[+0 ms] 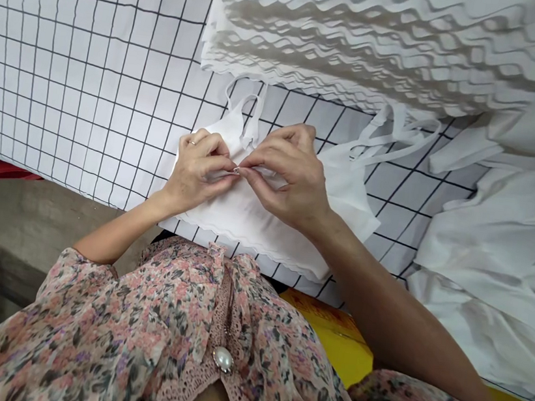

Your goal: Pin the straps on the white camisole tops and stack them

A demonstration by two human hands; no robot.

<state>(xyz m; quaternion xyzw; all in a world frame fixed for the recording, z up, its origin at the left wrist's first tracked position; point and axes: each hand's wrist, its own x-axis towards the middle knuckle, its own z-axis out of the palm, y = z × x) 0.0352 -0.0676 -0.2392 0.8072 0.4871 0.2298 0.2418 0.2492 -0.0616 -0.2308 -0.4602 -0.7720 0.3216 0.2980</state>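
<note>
A white strappy crop top (263, 233) lies spread on the table in front of me, with a wavy-cut lower edge and thin straps (254, 120) at the top. My left hand (197, 170), wearing a ring, is closed in a pinch at the neckline. From the other side, my right hand (295, 176) pinches the same spot, its thumb and forefinger meeting the left fingertips. A tiny shiny bit shows between the fingertips, too small to make out. The fingers cover part of the neckline.
A thick stack of white wavy-edged pieces (347, 46) stands behind the top. More white garments (496, 257) are heaped on the right. The table wears a white cloth with a black grid (82, 71). Something yellow (342, 342) lies below the table's front edge.
</note>
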